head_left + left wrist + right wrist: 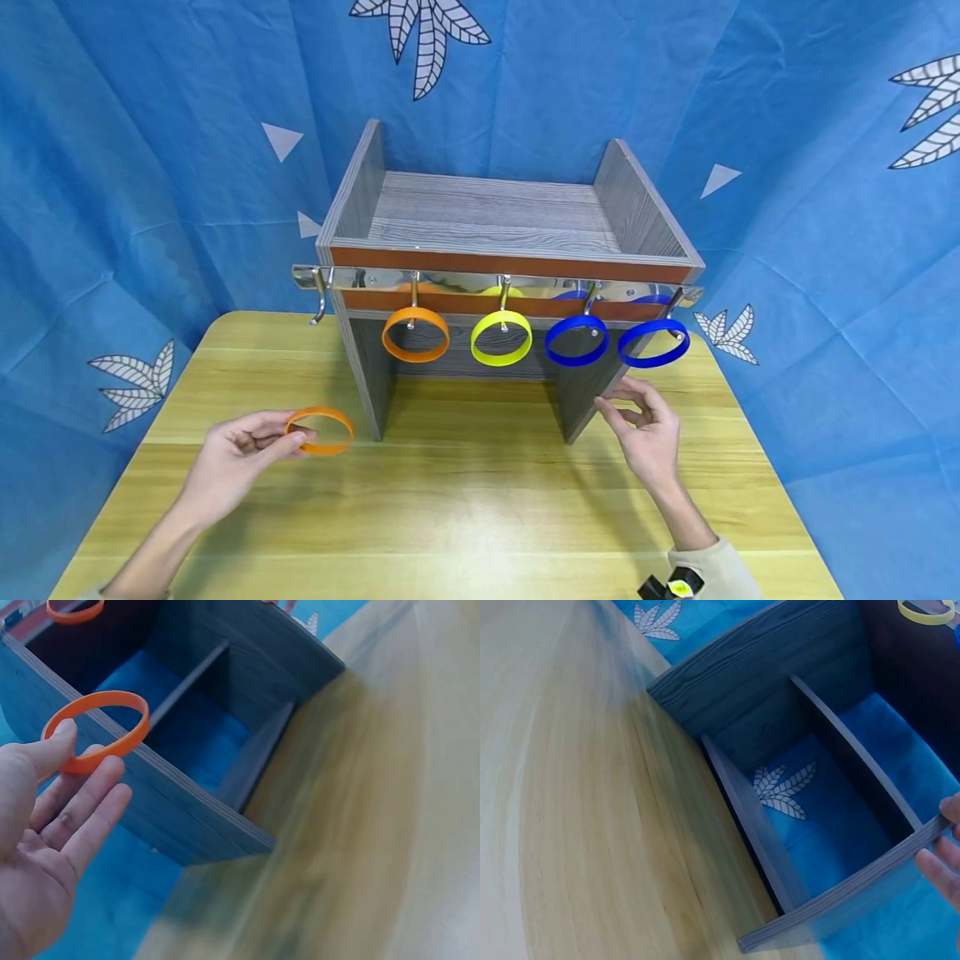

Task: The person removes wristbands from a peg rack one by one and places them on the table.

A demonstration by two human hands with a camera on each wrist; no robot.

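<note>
My left hand [228,462] pinches an orange silicone wristband [328,450] between thumb and fingers, in front of the rack's left side and below the bare leftmost hook [321,296]. In the left wrist view the thumb lies over the near part of this band [124,746]. On the other hooks of the metal rail [465,282] hang an orange wristband [417,358], a yellow wristband [501,362] and two blue wristbands, one [576,362] beside the other [654,362]. My right hand [651,433] grips the front edge of the grey shelf's right side panel [855,877] with thumb and fingers.
The grey wooden shelf unit [495,208] stands on the wood-grain table [465,500], its tray-like top open. A blue cloth with leaf prints [187,125] hangs behind and at both sides. A black strapped device [671,585] sits at the right wrist.
</note>
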